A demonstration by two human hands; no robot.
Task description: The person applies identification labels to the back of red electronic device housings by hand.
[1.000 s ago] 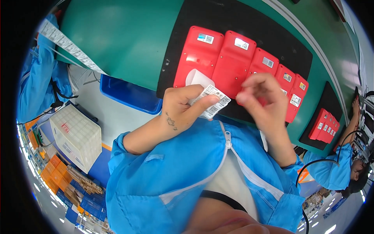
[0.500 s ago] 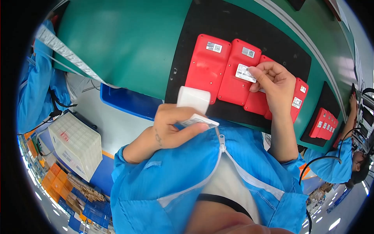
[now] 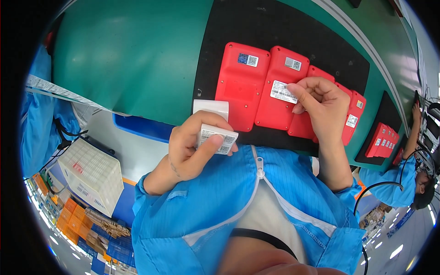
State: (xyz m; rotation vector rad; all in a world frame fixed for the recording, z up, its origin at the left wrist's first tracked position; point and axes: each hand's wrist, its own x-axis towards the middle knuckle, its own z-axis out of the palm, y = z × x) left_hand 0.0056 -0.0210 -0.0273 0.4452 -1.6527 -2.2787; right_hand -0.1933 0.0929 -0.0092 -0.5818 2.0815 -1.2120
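Observation:
My right hand [image 3: 323,105] is closed in a pinch on the right end of a white printed label [image 3: 280,91], which lies over the second red plastic housing [image 3: 276,107]. Whether the label touches the housing fully, I cannot tell. My left hand [image 3: 195,149] grips a folded strip of labels [image 3: 215,139], its printed face up under the thumb. A blank white part of the strip [image 3: 211,108] curls out behind the fingers, overlapping the lower left corner of the first red housing [image 3: 240,89]. Several red housings lie side by side, partly hidden by my right hand.
The housings rest on a black mat [image 3: 247,23] on a green worktop [image 3: 133,50]. Below the worktop's edge are a blue bin [image 3: 142,128] and a white plastic basket [image 3: 91,176]. At the right, a co-worker [image 3: 389,185] sits near another group of red housings [image 3: 382,141].
My left hand has shifted left and turned the label strip so its print faces up. My right hand, still pinching the label, has moved slightly, and the label lies a little further left.

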